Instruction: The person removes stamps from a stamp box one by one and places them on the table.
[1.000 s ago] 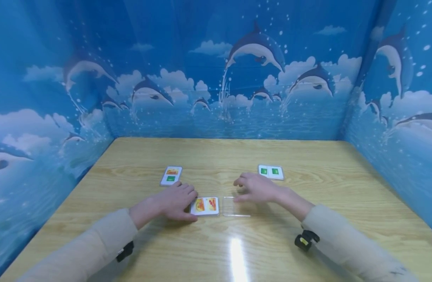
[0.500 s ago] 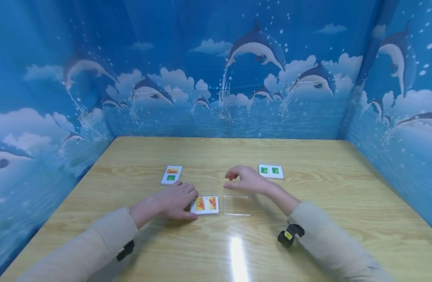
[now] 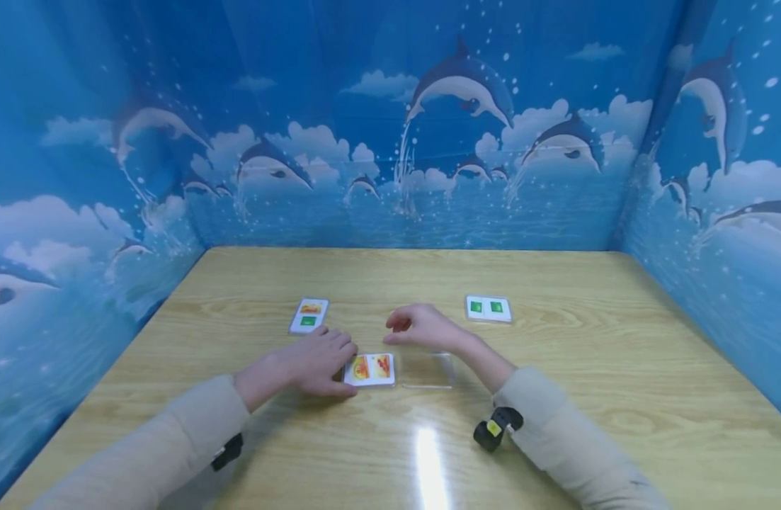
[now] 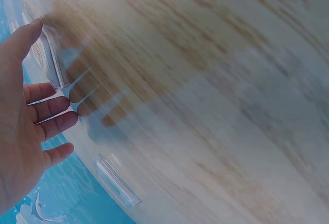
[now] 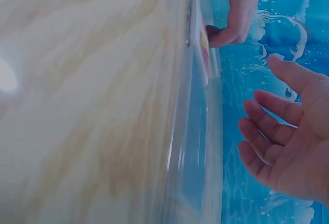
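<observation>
A white card (image 3: 369,370) with two orange food pictures lies in the middle of the table. Its left end sits between the thumb and index finger of my left hand (image 3: 318,361), which grips the opposite edges. To its right, end to end with it, lies a clear, flat plastic case (image 3: 427,371) with raised edges. My right hand (image 3: 425,327) hovers behind that case, holding nothing, its fingers loosely curved. In the right wrist view my right palm (image 5: 295,131) faces the card, apart from it. The left wrist view shows the thumb (image 4: 28,36) at the edge of the card's clear holder.
Farther back on the left lies a card (image 3: 309,316) with one orange and one green picture, close to the left fingertips. A card with two green pictures (image 3: 488,309) lies at the back right. A dolphin-printed blue curtain (image 3: 377,142) surrounds the wooden table (image 3: 556,297).
My right hand has moved left and slightly away from me, off the clear case, which now shows more fully. The left hand and the cards have stayed in place.
</observation>
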`<state>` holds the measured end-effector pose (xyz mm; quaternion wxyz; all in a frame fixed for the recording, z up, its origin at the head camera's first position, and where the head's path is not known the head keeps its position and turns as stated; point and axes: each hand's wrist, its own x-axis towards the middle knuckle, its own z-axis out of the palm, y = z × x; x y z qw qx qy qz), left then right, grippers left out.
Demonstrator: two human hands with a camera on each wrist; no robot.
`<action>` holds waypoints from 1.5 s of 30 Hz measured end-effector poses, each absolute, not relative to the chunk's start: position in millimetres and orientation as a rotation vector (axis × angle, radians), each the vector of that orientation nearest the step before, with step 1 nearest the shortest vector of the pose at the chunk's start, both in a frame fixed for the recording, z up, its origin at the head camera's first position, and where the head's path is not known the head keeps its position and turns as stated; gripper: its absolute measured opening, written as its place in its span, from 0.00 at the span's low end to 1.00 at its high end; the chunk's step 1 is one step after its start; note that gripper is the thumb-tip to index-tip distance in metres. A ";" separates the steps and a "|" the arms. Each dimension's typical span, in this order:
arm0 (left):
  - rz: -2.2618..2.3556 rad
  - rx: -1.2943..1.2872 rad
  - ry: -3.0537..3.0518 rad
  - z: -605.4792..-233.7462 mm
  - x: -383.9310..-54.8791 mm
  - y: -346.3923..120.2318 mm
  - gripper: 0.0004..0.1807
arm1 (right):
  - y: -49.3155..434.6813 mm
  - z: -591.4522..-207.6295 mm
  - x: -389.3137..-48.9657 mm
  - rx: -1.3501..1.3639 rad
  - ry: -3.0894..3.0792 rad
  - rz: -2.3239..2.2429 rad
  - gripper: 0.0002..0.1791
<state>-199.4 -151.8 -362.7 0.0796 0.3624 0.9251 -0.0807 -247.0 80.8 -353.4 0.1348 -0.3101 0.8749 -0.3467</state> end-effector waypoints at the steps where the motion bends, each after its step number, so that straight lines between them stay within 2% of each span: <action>1: -0.242 1.083 2.768 -362.8 -199.5 -151.8 0.39 | 79.9 -353.6 -246.8 -0.900 2.533 -1.002 0.20; 33: -0.263 1.041 2.749 -361.6 -201.1 -150.3 0.40 | 70.5 -374.5 -245.1 -0.843 2.322 -1.092 0.20; 45: -0.248 1.074 2.751 -360.9 -199.8 -151.2 0.39 | 67.5 -377.3 -243.9 -0.826 2.340 -0.984 0.21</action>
